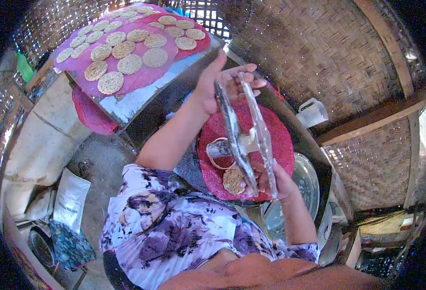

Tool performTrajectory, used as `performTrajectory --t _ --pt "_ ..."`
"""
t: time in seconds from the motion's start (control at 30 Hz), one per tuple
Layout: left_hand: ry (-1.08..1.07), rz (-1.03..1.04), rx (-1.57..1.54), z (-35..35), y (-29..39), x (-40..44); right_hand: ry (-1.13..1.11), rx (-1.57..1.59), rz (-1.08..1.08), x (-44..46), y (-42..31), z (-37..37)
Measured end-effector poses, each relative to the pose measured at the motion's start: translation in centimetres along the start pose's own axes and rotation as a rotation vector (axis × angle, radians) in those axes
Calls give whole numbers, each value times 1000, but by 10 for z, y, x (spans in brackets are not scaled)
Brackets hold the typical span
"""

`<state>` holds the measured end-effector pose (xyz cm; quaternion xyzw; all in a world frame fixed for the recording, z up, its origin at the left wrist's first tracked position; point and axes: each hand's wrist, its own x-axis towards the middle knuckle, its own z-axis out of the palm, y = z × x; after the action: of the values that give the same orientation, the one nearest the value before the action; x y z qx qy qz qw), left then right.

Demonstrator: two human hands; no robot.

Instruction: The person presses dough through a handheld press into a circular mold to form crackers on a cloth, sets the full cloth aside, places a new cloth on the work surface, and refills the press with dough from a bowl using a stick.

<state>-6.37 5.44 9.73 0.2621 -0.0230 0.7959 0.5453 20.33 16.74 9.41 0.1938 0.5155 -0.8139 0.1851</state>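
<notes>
A hand press with two long handles and a pale cylinder [248,142] between them is held over a round red cloth [283,140]. My left hand [230,82] supports the handles' upper ends, its thumb raised and its fingers reaching across behind them. Around the lower end of the pale handle, my right hand [281,181] is closed; its fingertips are partly hidden. The dark handle [232,130] lies on the left side. Beneath the press, a metal cup-like piece [217,149] sits within a pale ring. A round noodle disc [233,181] lies below it, close to my right fingers.
Several noodle discs [129,64] lie on pink and red mesh [85,53] on a raised surface at upper left. A translucent mug [312,113] stands by the woven wall [314,53]. A wide metal basin [303,181] is at right, a white sack [71,198] at lower left.
</notes>
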Motion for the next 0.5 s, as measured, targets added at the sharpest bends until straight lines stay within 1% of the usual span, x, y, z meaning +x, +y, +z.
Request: performTrajectory --t 0.03,0.07,0.17,0.2,0.3,0.4,0.5 --pt "-9 0 -29 1 -4 3 -18 3 1 -2 -6 6" --pt "168 72 49 4 -12 5 100 -22 43 -4 -6 -3" --pt "60 105 -94 -16 -27 11 148 -101 125 -10 -15 -12" --pt "159 140 -90 -15 -34 10 112 -144 125 -12 -19 -13" --pt "258 183 -62 -22 -45 3 254 -225 168 -18 -19 -17" --pt "243 188 -93 -31 -49 -6 263 -285 194 -21 -18 -13" --pt "244 205 -90 -30 -47 -16 285 -327 133 -18 -16 0"
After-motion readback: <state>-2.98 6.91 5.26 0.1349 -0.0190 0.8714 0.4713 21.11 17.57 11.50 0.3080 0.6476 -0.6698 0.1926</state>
